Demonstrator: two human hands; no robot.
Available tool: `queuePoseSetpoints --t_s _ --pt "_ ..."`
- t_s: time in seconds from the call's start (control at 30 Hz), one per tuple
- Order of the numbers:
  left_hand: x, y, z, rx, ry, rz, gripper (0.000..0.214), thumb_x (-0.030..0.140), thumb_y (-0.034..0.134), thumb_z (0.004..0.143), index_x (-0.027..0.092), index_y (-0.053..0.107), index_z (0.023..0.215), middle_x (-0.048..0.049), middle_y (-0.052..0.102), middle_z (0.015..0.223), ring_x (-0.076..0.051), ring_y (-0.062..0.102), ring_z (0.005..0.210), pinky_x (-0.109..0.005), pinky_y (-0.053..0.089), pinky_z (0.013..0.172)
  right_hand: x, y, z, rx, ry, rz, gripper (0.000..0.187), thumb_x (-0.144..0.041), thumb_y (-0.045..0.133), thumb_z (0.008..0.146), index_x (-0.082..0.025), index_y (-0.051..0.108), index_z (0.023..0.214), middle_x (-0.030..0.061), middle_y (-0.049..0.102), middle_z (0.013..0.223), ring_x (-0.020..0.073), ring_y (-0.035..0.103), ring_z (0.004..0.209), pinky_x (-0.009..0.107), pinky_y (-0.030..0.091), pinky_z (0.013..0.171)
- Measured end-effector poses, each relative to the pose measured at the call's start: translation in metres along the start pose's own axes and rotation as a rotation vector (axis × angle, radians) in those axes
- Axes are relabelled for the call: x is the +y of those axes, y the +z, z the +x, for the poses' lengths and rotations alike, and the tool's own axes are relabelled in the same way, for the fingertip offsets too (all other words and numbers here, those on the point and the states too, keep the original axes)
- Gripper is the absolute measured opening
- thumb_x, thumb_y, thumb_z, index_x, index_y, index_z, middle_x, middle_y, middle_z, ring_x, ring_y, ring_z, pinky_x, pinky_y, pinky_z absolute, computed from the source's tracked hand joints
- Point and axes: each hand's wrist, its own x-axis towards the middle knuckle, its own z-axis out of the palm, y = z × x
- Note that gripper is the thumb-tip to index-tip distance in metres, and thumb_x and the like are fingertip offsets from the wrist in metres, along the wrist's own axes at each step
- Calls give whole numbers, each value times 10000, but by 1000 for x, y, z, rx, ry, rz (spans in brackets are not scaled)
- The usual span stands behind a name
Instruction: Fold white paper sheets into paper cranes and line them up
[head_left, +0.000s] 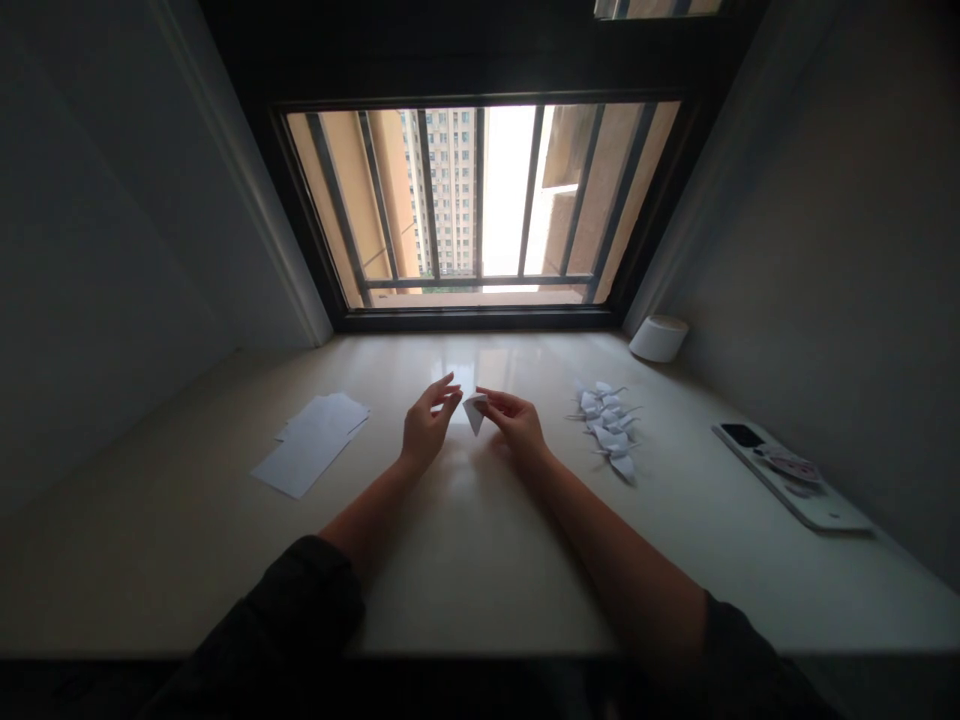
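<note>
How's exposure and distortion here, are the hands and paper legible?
Head view: strongly backlit by the barred window, sky blown out, walls near black; glare patch on the glossy cream tabletop; wide-angle bending at the edges; left hand, right hand and the small folded white paper it pinches are dim but legible.

On the table (480, 560) before the window (480, 200), a folded paper (474, 411) sits mid-table between the left hand (426, 428) and right hand (517, 420). Loose sheets (311, 443) lie to the left, folded cranes (609, 425) to the right, a round tub (658, 338) behind them, a flat device (787, 475) farthest right.
</note>
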Motion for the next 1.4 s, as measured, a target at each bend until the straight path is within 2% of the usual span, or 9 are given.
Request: queuePoseSetpoints --t_s 0.1,0.2,0.47,0.67,0.93,1.2,1.3,1.4 --pt "-12 2 3 -175 -215 -123 491 485 619 736 162 627 1107 -99 687 949 -218 639 849 -340 513 713 0 1 1 -1 -1 29 452 -447 728 620 -202 691 999 73 723 913 249 669 855 382 519 787" --pt "-14 3 2 -261 -267 -199 429 489 647 705 148 688 961 -94 697 895 -209 643 805 -342 510 723 1 0 2 -3 -14 34 455 -445 736 605 -214 692 994 67 717 945 252 663 869 373 524 768" --pt "-11 4 1 -208 -274 -278 381 455 662 692 138 708 900 -84 702 823 -193 644 754 -335 510 717 -2 -3 1 -72 -21 32 299 -388 700 663 -242 701 925 43 701 984 240 643 883 358 514 750" --pt "-13 5 0 -211 -228 -257 348 433 664 694 141 710 877 -69 698 783 -183 638 731 -325 511 700 -1 -3 1 -78 -108 -46 180 -313 657 700 -240 699 859 39 660 1049 231 592 987 320 488 774" --pt "-9 6 -2 -207 -237 -323 347 396 670 696 135 704 922 -79 696 835 -188 630 756 -332 515 706 0 -1 1 -167 -135 -79 257 -249 589 740 -269 689 976 25 659 1050 222 581 991 341 471 819" --pt "-9 7 -1 -170 -283 -393 340 380 680 678 128 713 905 -68 689 799 -169 609 721 -312 499 703 -6 1 -1 -230 -77 -4 284 -332 625 736 -263 692 1003 29 664 1080 229 594 979 353 473 830" --pt "-10 7 -1 -167 -292 -407 347 383 692 666 128 716 901 -72 690 801 -171 609 721 -320 494 713 -7 1 -2 -212 -73 12 279 -340 655 712 -265 703 976 28 665 1082 230 589 996 341 475 824" --pt "-10 7 -1 -166 -293 -422 355 390 705 652 132 717 897 -79 691 823 -182 614 742 -335 495 723 -5 -1 -1 -120 -85 27 252 -338 704 664 -253 724 900 39 684 1027 241 597 978 345 478 802"
